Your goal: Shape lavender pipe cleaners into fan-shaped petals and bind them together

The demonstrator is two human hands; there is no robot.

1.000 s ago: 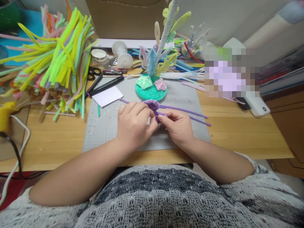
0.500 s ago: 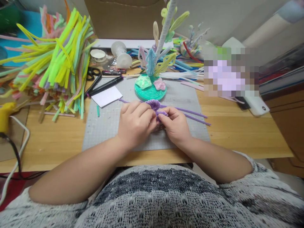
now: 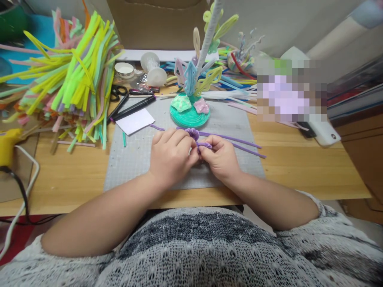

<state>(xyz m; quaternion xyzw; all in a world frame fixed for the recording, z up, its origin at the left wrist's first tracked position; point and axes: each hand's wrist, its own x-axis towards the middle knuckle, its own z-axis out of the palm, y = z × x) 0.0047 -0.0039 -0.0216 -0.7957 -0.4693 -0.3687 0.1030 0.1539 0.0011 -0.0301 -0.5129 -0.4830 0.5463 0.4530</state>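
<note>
Between my hands is a purple pipe-cleaner piece (image 3: 193,133), bent into curled loops. My left hand (image 3: 172,153) is closed on its left side, fingertips pinched together. With thumb and forefinger, my right hand (image 3: 221,155) grips the right end of the same piece. Fingers hide much of its shape. Straight purple pipe cleaners (image 3: 243,148) lie on the grey cutting mat (image 3: 128,167) behind and right of my hands. Just beyond them stands a round green base (image 3: 190,117) bearing pipe-cleaner shapes and an upright wrapped stem (image 3: 209,36).
A big heap of coloured pipe cleaners (image 3: 74,79) fills the left. Near it lie black scissors (image 3: 118,92), a black marker (image 3: 134,107) and a white card (image 3: 136,121). A yellow glue gun (image 3: 8,147) with cords sits at the left edge. White spools (image 3: 155,71) stand behind.
The purple loops have turned slightly and look narrower between my fingers. Both hands keep nearly the same place and grip.
</note>
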